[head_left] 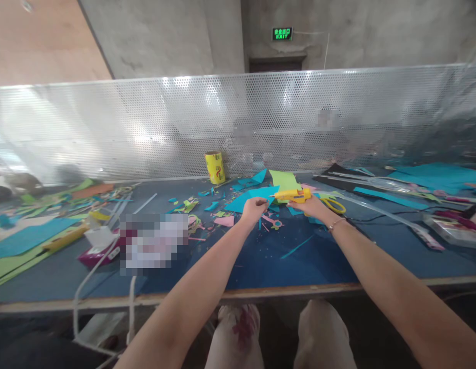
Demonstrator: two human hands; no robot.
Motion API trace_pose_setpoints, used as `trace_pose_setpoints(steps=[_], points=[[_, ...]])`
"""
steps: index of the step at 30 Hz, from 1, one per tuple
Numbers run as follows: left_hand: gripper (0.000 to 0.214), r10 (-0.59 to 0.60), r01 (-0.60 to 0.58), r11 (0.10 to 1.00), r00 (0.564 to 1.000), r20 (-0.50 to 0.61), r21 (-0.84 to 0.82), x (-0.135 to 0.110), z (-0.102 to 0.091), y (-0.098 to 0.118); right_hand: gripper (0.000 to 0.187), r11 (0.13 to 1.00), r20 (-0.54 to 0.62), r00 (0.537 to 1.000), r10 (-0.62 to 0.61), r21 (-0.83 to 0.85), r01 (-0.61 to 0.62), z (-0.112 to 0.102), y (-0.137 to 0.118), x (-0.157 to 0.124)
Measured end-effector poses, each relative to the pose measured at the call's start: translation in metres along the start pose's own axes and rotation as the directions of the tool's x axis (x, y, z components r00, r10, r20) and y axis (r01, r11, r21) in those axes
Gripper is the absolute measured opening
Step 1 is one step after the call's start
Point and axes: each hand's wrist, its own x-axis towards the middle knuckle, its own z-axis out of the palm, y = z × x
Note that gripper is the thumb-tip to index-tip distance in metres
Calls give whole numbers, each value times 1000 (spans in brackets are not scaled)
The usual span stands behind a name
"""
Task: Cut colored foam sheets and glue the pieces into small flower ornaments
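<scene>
My right hand point(310, 205) is wrapped round a yellow glue gun point(292, 195), its nozzle pointing left. Close to the nozzle tip, the fingers of my left hand point(254, 209) are pinched together; what they hold, if anything, is too small to make out. Blue paper point(240, 201) lies just behind my left hand, and a light green sheet point(283, 178) is behind the glue gun. Beside my right wrist are yellow scissor handles point(335, 206). A pink-and-yellow paper cutout point(275, 224) rests below the gun on the table.
Paper scraps point(189, 205) litter the blue table point(261, 271). A yellow cylinder point(215, 168) stands by the perforated metal screen point(176, 118). At left are a magenta box point(97, 254), a white cable point(77, 302) and another yellow glue gun point(64, 238). A clear plastic box point(451, 230) sits right.
</scene>
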Motion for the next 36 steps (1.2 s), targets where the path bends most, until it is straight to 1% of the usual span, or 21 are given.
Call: trace_pose_setpoints(steps=[3, 6, 11, 13, 16, 18, 21, 25, 29, 36], points=[[8, 19, -14, 987, 999, -31, 162, 1, -4, 1, 24, 1000, 23, 999, 27, 3, -27, 3, 3, 2], [8, 40, -23, 950, 998, -48, 311, 0, -10, 4, 26, 1000, 56, 998, 28, 10, -28, 7, 6, 2], [13, 77, -58, 878, 997, -20, 476, 0, -16, 5, 20, 999, 70, 997, 32, 3, -32, 16, 9, 4], [14, 91, -78, 851, 996, 0, 520, 1, -16, 2, 19, 999, 70, 996, 52, 2, -52, 19, 10, 5], [14, 100, -107, 826, 994, 43, 554, 2, -16, -1, 17, 992, 39, 992, 121, -24, -121, 22, 12, 6], [12, 107, -131, 815, 991, 76, 564, 2, -15, -2, 15, 989, 18, 990, 140, -53, -139, 23, 13, 8], [10, 120, -154, 816, 988, 98, 557, 0, -13, -1, 14, 987, 1, 993, 114, -110, -113, 24, 13, 10], [10, 114, -148, 834, 989, 97, 532, -1, -13, 1, 12, 985, -6, 997, 72, -157, -72, 25, 12, 11], [11, 125, -156, 818, 988, 94, 553, -1, -13, 1, 10, 984, -12, 997, 70, -166, -71, 25, 10, 9], [12, 111, -139, 830, 990, 84, 540, -2, -13, 2, 11, 979, 8, 996, 87, -183, -84, 23, 5, 7]])
